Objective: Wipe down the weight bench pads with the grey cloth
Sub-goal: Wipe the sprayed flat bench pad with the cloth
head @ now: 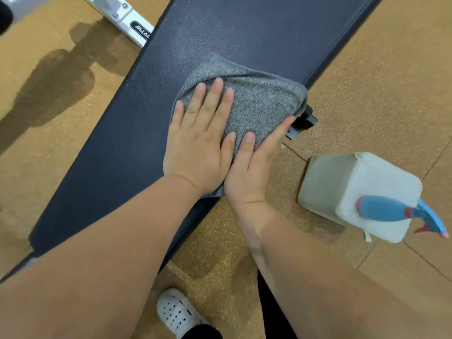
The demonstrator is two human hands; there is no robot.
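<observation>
**Mid-wipe: both our hands lie flat on the grey cloth at the bench pad's right edge.**

The grey cloth [264, 106] lies on the bench pad [110, 143], drooping a little over its right edge. Our left hand [198, 143] presses it with straight fingers. Our right hand [249, 167] lies along the cloth at that edge, also unclenched. The pad beyond the cloth has a speckled, damp-looking sheen, so we judge the wipe about midway, with the nearer stretch left to do. To the pad's right a spray bottle [354, 192] stands on the floor, and a black bracket [305, 121] juts out under the edge. Neither seems to block the stroke.
</observation>
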